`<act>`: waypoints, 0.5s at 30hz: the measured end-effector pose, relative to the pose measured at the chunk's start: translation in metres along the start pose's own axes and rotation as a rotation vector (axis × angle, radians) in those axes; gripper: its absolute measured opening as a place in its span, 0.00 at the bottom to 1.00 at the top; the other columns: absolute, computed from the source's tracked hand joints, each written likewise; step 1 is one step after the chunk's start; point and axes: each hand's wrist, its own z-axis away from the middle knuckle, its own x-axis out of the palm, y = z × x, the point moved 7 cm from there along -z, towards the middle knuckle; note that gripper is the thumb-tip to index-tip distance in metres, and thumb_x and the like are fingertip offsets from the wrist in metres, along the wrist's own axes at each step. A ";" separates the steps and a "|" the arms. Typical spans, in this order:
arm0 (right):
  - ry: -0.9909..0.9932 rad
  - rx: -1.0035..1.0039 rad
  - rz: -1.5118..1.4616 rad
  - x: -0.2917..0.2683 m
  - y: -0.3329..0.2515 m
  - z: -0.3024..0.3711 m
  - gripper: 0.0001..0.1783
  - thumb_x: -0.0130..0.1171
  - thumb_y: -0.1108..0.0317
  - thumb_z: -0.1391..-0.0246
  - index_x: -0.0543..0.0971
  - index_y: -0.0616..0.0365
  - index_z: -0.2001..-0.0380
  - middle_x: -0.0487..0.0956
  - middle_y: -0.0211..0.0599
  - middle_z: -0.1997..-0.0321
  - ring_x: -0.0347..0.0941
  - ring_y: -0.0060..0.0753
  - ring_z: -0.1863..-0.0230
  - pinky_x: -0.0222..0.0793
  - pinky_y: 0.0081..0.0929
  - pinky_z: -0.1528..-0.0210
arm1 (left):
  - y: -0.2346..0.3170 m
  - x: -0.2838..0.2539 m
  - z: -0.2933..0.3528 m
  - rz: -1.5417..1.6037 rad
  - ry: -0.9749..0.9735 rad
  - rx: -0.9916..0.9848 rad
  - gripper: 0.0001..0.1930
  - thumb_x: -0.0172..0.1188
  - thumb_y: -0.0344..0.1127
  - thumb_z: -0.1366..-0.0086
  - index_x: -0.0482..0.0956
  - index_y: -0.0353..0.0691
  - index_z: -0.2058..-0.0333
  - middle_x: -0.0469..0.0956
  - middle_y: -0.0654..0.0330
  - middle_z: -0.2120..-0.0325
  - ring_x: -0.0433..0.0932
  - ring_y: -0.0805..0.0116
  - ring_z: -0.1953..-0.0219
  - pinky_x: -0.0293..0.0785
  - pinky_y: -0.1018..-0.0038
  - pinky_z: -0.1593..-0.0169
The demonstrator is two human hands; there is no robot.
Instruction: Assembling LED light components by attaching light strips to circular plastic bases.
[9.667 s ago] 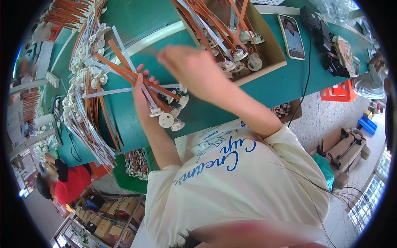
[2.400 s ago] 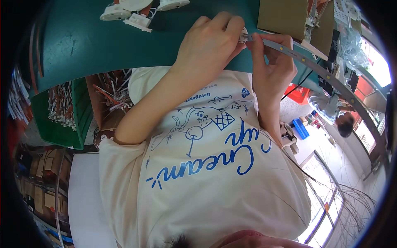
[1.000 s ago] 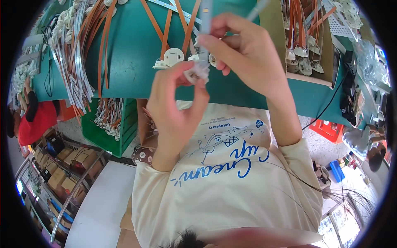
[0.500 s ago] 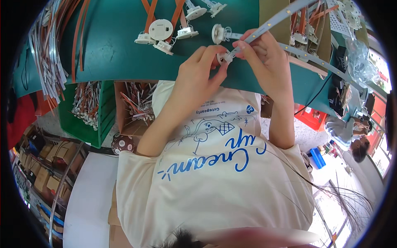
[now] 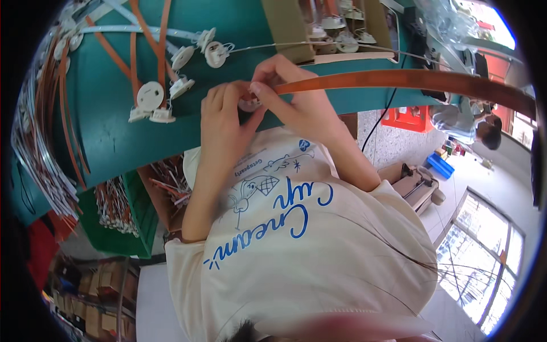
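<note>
Over the near edge of the green table [image 5: 108, 122], both hands are close together around one small piece. My left hand [image 5: 219, 117] is closed on a small white round holder [image 5: 248, 106], mostly covered by the fingers. My right hand [image 5: 299, 102] pinches the end of an LED strip [image 5: 410, 82] right beside that holder. The strip's orange-brown back faces up, and its length runs off to the right. Whether strip and holder are joined is hidden by the fingers. Just beyond the hands lies another white round holder [image 5: 215, 54] with thin wires.
White round holders [image 5: 151, 96] on strips lie left of the hands. A bundle of strips [image 5: 34, 134] hangs over the table's left edge. A cardboard box [image 5: 288, 28] of holders stands at the back. Below are a green bin [image 5: 145, 225] and a red crate [image 5: 407, 118]; a person [image 5: 476, 125] is at right.
The view has turned, so the table's things appear further left. The held strip now shows its orange-brown back instead of its white LED face. Both hands still grip at the holder.
</note>
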 end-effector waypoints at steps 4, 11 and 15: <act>0.075 -0.060 0.142 -0.013 0.002 0.012 0.07 0.53 0.74 0.47 0.72 0.63 0.64 0.75 0.36 0.71 0.74 0.25 0.71 0.68 0.18 0.68 | 0.000 0.004 0.002 0.037 -0.026 0.019 0.16 0.64 0.30 0.52 0.71 0.37 0.64 0.73 0.59 0.68 0.71 0.58 0.63 0.65 0.68 0.60; 0.019 0.080 0.128 -0.022 0.014 0.027 0.06 0.55 0.74 0.48 0.76 0.64 0.67 0.77 0.36 0.66 0.75 0.25 0.66 0.70 0.19 0.66 | 0.003 0.016 -0.001 0.052 -0.016 0.002 0.17 0.65 0.31 0.52 0.72 0.37 0.63 0.73 0.58 0.68 0.71 0.58 0.65 0.68 0.68 0.64; 0.068 0.126 -0.033 -0.023 0.027 0.041 0.05 0.56 0.78 0.50 0.77 0.63 0.68 0.77 0.36 0.67 0.75 0.24 0.64 0.71 0.18 0.63 | 0.005 0.022 -0.003 0.035 -0.084 0.102 0.16 0.65 0.30 0.53 0.74 0.39 0.63 0.72 0.58 0.66 0.71 0.59 0.65 0.70 0.69 0.63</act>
